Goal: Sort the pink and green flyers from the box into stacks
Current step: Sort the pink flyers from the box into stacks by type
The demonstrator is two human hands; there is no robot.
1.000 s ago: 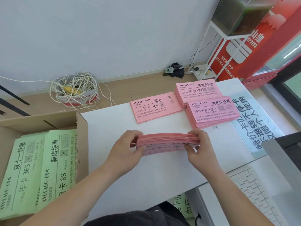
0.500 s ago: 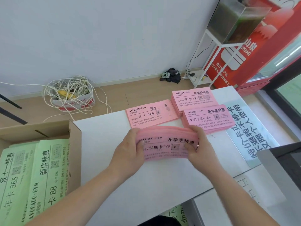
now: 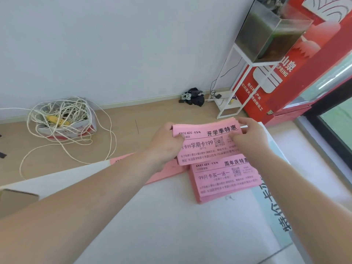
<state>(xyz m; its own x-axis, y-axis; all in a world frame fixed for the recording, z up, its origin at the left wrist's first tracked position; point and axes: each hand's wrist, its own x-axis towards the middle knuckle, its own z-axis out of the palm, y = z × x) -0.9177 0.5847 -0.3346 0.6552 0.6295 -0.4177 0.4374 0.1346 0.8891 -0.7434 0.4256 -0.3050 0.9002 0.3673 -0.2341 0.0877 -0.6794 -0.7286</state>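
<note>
Both hands hold a thick bundle of pink flyers (image 3: 204, 144) over the far right part of the white table (image 3: 171, 216). My left hand (image 3: 163, 147) grips its left end, thumb on top. My right hand (image 3: 249, 140) pinches its right end. Just below the bundle lies a pink stack (image 3: 224, 180) on the table. A flatter pink stack (image 3: 167, 170) lies to its left, mostly hidden by my left forearm. Only a corner of the cardboard box (image 3: 17, 201) shows at the left edge; no green flyers are in view.
A small box of tangled white cord (image 3: 62, 119) sits on the wooden floor beyond the table. A white metal stand (image 3: 238, 82) with a glass tank, a red cabinet (image 3: 297, 73) and a dark rag (image 3: 193, 96) are at the back right. A printed sheet (image 3: 272, 216) lies along the table's right side.
Both hands carried the pink bundle away from me and to the right, over the far pink stack. The view swung right, so the box of green flyers dropped out of sight.
</note>
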